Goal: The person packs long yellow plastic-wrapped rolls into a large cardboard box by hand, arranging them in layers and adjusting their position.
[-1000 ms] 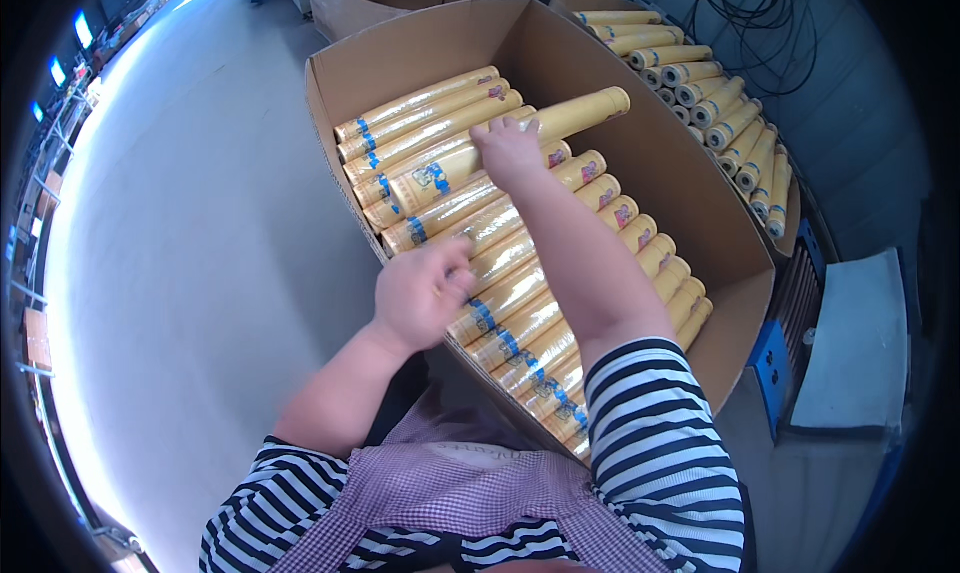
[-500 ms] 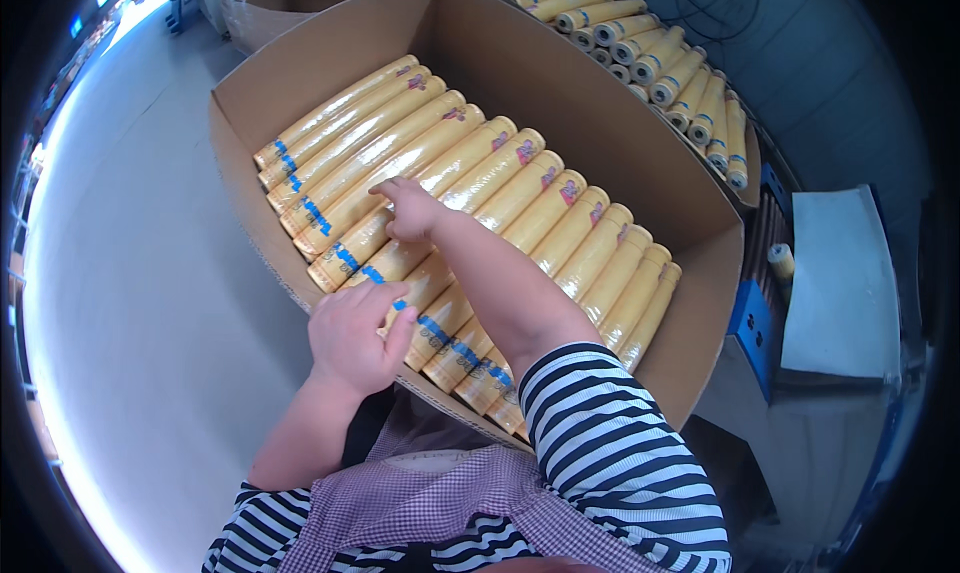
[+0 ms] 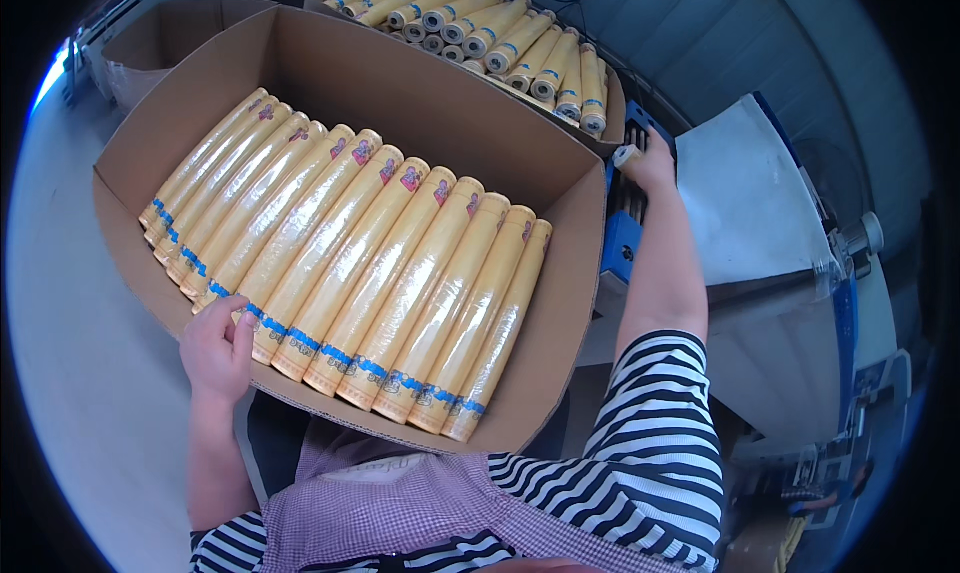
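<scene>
**Hands at a carton of yellow rolls**

While the left hand (image 3: 218, 348) rests with loosely curled fingers on the near rim of the cardboard carton (image 3: 520, 163), yellow film rolls (image 3: 390, 263) lie side by side just beyond it. The right hand (image 3: 652, 163) reaches far right, closed around a single roll end (image 3: 627, 156) beside a second box of rolls (image 3: 500, 33).

A big cardboard box (image 3: 560, 273) is full of yellow rolls (image 3: 380, 263) lying side by side in a row. The left hand (image 3: 218, 348) rests on the near edge of the box, touching the roll ends. The right hand (image 3: 652, 163) reaches far out and grips one roll end (image 3: 627, 156), beside a second box (image 3: 612, 113) of rolls. A white sheet (image 3: 745, 193) lies near it.
</scene>
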Available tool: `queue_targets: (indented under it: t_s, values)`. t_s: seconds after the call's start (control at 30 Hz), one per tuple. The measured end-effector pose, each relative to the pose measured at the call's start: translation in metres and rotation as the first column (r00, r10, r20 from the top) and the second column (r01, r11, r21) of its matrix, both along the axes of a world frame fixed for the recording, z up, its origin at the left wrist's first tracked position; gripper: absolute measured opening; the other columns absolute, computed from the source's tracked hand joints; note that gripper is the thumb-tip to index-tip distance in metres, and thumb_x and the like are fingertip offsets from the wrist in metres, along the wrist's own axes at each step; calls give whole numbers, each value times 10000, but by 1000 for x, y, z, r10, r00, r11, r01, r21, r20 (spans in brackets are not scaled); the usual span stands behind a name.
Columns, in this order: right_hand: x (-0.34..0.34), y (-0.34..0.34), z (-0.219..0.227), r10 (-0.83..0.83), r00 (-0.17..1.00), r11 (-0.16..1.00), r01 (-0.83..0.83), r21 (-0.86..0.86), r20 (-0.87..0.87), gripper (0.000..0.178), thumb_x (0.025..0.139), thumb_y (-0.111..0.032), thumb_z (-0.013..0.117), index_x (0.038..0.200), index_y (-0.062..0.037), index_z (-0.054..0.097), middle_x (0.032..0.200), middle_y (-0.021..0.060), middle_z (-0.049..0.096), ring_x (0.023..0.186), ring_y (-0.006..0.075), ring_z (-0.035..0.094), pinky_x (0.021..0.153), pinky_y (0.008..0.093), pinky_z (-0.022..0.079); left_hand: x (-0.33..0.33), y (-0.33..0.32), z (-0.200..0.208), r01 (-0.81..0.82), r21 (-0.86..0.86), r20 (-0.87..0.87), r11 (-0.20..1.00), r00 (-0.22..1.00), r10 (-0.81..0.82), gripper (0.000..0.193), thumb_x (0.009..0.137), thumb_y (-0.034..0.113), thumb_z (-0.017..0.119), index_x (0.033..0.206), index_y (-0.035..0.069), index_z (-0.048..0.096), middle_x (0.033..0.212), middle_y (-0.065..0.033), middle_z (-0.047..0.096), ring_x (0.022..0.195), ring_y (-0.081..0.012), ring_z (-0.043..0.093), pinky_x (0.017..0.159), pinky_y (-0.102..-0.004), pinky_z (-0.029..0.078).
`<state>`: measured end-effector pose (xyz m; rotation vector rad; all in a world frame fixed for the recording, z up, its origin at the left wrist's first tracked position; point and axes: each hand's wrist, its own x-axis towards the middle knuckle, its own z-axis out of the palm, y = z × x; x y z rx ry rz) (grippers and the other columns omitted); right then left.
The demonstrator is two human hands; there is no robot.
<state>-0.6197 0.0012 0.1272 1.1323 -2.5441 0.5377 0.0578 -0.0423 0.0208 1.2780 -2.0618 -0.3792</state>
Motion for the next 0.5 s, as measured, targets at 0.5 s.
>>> queue_targets:
  t_s: [0.5]
  values:
    - [104,-24,-6,363,861,932,-329,153,-357,461,791,33,665,1227,-97,589,1177,192,585,1104,423,618,914,498,536,-5,-1,11,-49,88,115,995,993,39,215,874,229,719,1031,84,736,679,-74,584,653,-267,599,638,-415,478]
